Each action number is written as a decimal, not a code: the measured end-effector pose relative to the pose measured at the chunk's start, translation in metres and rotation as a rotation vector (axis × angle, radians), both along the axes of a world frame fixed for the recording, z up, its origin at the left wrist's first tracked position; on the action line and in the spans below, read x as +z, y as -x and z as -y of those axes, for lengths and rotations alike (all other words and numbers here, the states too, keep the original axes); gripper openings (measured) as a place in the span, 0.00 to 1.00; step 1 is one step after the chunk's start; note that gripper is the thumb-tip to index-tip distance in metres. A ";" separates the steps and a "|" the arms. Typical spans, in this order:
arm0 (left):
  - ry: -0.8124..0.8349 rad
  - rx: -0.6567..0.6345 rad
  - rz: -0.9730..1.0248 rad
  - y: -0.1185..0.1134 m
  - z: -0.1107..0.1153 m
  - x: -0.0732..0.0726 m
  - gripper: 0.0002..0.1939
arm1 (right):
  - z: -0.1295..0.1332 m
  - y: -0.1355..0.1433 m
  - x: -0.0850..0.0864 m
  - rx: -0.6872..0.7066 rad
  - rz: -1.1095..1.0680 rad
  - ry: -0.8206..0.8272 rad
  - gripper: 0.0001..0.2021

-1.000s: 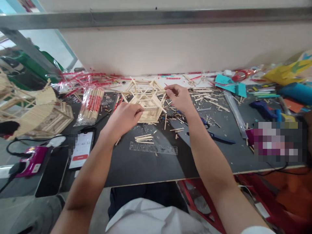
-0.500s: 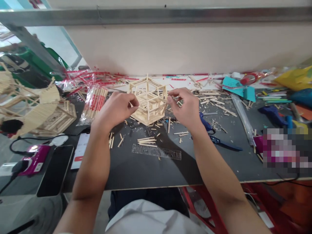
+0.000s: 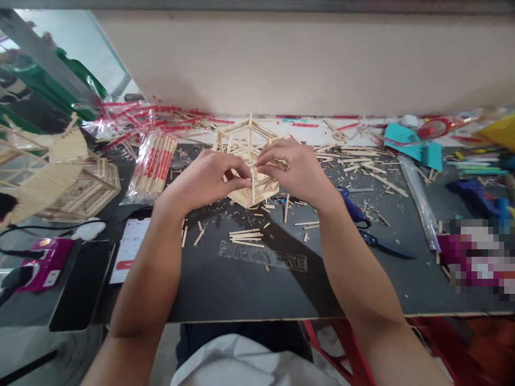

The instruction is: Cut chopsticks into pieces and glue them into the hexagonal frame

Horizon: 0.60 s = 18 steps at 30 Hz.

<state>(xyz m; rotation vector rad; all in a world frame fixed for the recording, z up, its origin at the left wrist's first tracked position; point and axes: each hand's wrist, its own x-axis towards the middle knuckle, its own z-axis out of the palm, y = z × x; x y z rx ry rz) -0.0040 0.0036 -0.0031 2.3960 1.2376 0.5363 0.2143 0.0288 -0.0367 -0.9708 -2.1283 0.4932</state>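
Observation:
A many-sided frame of thin wooden sticks [image 3: 249, 202] stands on the dark table in front of me, its middle and right side partly covered by my hands. My left hand [image 3: 205, 179] reaches in from the left, thumb and fingers closed on the frame's front upright stick. From the right comes my right hand [image 3: 295, 166], its thumb and fingertips pinched at the top of that same stick; whether a smaller piece is between them is hidden. Nearer to me lie several loose cut sticks [image 3: 245, 235] and a clear ruler [image 3: 263, 256].
A larger stick model [image 3: 86, 187] and a bag of wrapped chopsticks [image 3: 148, 166] are at left, with phones [image 3: 82, 287] and a purple power strip [image 3: 44, 262]. At right are a blue glue gun [image 3: 354, 206], dark blue scissors [image 3: 386, 245] and scattered sticks [image 3: 374, 169].
Both hands have moved inward from the frame's two sides and now meet at its front upright. The camera view has shifted slightly.

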 end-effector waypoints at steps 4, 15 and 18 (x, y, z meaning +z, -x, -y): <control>0.010 -0.006 0.015 -0.002 0.000 -0.001 0.10 | 0.001 -0.001 0.001 0.026 -0.015 0.031 0.02; -0.008 0.006 -0.002 -0.003 -0.001 -0.001 0.09 | 0.002 0.004 -0.003 -0.016 -0.056 0.017 0.03; -0.007 0.017 0.003 -0.003 -0.001 -0.002 0.08 | 0.002 0.005 -0.003 -0.026 -0.054 0.022 0.03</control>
